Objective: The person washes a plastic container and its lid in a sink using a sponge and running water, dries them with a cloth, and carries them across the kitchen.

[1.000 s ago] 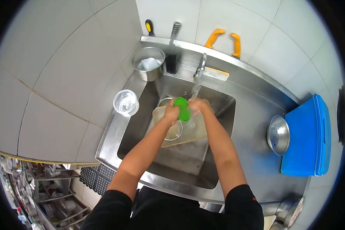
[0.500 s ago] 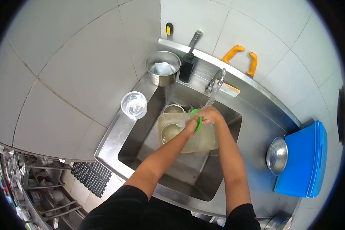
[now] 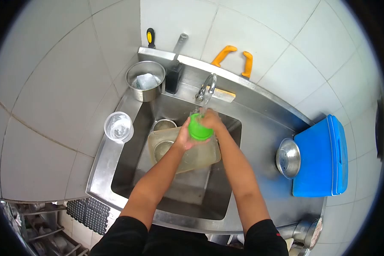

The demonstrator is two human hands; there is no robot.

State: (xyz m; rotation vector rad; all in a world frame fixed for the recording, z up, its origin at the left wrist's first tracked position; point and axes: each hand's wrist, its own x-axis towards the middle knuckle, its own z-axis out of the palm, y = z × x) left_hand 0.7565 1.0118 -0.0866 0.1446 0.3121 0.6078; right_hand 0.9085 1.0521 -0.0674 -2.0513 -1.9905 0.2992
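Note:
A small round green bowl or lid (image 3: 200, 127) is under the running faucet (image 3: 209, 83), over the sink; its exact kind is unclear. My left hand (image 3: 186, 136) grips it from the left and below. At its right side, my right hand (image 3: 211, 119) touches the green piece, with blurred, partly hidden fingers in the stream. Beneath both hands a translucent rectangular tub (image 3: 185, 164) sits in the sink, with a round metal bowl (image 3: 163, 150) in it. Another metal container (image 3: 164, 124) lies behind the tub.
On the left rim stands a clear plastic tub (image 3: 119, 127); behind it are a steel pot (image 3: 145, 81) with a cloth-like piece inside and a black holder (image 3: 173, 79). Orange handles (image 3: 248, 64) rise along the wall. A metal bowl (image 3: 288, 158) leans by a blue cooler (image 3: 318, 158) at right.
The green piece has turned from nearly edge-on to show its round face. My left hand has shifted beneath its left side. The whole view has moved, with the sink now further left.

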